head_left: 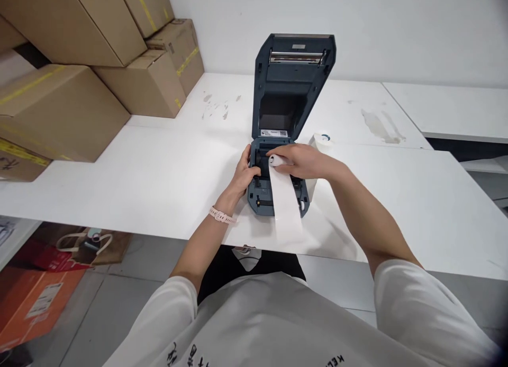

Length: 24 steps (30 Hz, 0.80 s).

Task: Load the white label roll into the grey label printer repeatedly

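A dark blue label printer (pixel 288 91) stands on the white table (pixel 159 181) with its lid raised. My left hand (pixel 245 173) grips the printer's left side, fingers curled into the open bay. My right hand (pixel 298 160) holds a small white paper roll (pixel 275 160) over the bay. A strip of white paper (pixel 286 208) runs from the roll over the printer's front and onto the table edge. A pale watch band is on my left wrist.
Stacked cardboard boxes (pixel 71 91) fill the table's back left. A white tape roll (pixel 322 140) sits just right of the printer. A second white table (pixel 456 110) is at the right. An orange box (pixel 35 298) and a bag lie on the floor at the left.
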Motion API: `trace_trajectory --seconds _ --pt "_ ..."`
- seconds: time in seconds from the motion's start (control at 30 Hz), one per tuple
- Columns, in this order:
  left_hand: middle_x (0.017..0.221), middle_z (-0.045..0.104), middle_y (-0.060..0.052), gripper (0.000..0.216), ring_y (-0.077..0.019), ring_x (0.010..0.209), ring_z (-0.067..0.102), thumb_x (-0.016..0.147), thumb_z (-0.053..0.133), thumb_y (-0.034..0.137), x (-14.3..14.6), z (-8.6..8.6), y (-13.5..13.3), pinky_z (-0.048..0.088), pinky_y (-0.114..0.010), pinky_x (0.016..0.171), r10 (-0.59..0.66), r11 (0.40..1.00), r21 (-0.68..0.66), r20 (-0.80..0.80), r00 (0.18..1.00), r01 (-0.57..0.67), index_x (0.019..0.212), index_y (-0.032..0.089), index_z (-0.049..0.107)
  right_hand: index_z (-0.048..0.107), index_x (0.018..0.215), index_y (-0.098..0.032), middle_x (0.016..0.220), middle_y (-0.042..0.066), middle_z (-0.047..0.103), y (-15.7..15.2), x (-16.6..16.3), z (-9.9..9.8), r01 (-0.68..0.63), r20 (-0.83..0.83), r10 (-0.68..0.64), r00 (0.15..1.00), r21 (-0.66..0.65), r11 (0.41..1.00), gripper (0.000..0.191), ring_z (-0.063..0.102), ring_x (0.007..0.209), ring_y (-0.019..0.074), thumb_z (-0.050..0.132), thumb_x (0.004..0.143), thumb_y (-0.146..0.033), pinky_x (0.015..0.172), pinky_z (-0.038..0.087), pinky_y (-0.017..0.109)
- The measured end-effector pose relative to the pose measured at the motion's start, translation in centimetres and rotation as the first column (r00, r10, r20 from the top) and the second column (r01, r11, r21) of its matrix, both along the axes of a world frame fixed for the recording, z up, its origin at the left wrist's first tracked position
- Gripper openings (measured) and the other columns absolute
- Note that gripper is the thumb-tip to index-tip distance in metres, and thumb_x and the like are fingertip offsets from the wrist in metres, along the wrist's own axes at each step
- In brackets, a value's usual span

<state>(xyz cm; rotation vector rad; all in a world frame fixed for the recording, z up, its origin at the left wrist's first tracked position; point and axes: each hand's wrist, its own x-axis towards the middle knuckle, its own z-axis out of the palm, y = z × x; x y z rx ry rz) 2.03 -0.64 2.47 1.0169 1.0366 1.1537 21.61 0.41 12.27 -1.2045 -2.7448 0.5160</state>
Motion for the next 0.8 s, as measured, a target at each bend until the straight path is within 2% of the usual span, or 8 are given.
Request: trace_trajectory --seconds 0.07,0.13,0.23,0.33,0.47,0.6,0.8 --pt "0.162 0.043 -0.009 0.112 -0.0306 0.144 0.046 0.054 0.061 0.008 0.0 0.0 0.0 0.047 -0.037 0.114 0.007 1.000 -0.006 0.016 1.000 -0.007 0.161 0.021 0.027 0.065 0.136 -0.014 0.133 0.016 0.070 0.5 -1.4 -1.6 -0.003 0.116 -0.006 0.993 0.075 0.997 0.045 0.067 0.117 0.0381 0.055 0.093 -0.021 0.097 0.049 0.052" --pt "0.161 0.044 -0.010 0.113 -0.0307 0.144 0.046 0.054 0.061 0.008 0.1 0.1 -0.1 0.046 -0.037 0.114 0.008 1.000 -0.006 0.017 1.000 -0.008 0.161 0.019 0.026 0.067 0.133 -0.014 0.125 0.017 0.073 -0.1 -1.7 -2.7 0.002 0.129 -0.021 0.991 0.148 0.989 0.042 0.067 0.116 0.0383 0.056 0.092 -0.019 0.099 0.048 0.055" --pt "0.160 0.046 -0.009 0.110 -0.0305 0.146 0.044 0.056 0.062 0.009 0.1 0.1 -0.1 0.044 -0.039 0.115 -0.006 1.000 0.017 -0.002 1.000 0.006 0.160 0.021 0.027 0.069 0.130 -0.018 0.124 0.014 0.073 -3.1 -0.7 -3.3 0.068 -0.027 -0.064 0.998 0.247 0.967 0.037 0.065 0.118 0.0373 0.054 0.096 -0.021 0.097 0.050 0.056" --pt "0.161 0.045 -0.008 0.106 -0.0297 0.148 0.041 0.059 0.062 0.011 0.1 -0.1 -0.1 0.041 -0.040 0.118 -0.017 0.999 0.040 -0.010 1.000 0.017 0.159 0.023 0.029 0.071 0.126 -0.020 0.125 0.012 0.073 -7.1 0.3 -3.7 0.117 -0.196 -0.066 0.978 0.264 0.957 0.032 0.066 0.115 0.0332 0.053 0.101 -0.027 0.095 0.054 0.053" --pt "0.164 0.039 -0.010 0.110 -0.0297 0.150 0.040 0.061 0.068 0.015 0.0 -0.5 0.0 0.037 -0.040 0.121 -0.033 0.999 0.039 -0.014 0.999 0.034 0.161 0.023 0.023 0.067 0.132 -0.019 0.140 0.012 0.067 -10.9 0.0 -5.3 0.145 -0.270 -0.060 0.961 0.305 0.941 0.033 0.063 0.127 0.0301 0.051 0.104 -0.027 0.104 0.053 0.051" --pt "0.163 0.041 -0.011 0.110 -0.0310 0.149 0.041 0.062 0.073 0.020 -0.1 -0.5 0.1 0.036 -0.042 0.122 -0.022 0.999 0.047 -0.040 0.999 0.024 0.161 0.023 0.024 0.063 0.137 -0.020 0.145 0.010 0.065 -12.1 -1.0 -6.7 0.167 -0.287 -0.061 0.956 0.364 0.916 0.035 0.060 0.132 0.0291 0.054 0.104 -0.026 0.109 0.049 0.052" --pt "0.160 0.045 -0.012 0.107 -0.0311 0.150 0.040 0.063 0.074 0.022 -0.2 -0.4 0.0 0.032 -0.044 0.124 -0.018 0.997 0.068 -0.065 0.998 0.022 0.160 0.023 0.027 0.066 0.132 -0.024 0.141 0.008 0.067 -12.3 -1.7 -7.1 0.232 -0.304 -0.109 0.947 0.406 0.884 0.031 0.062 0.127 0.0284 0.056 0.103 -0.027 0.113 0.043 0.055"
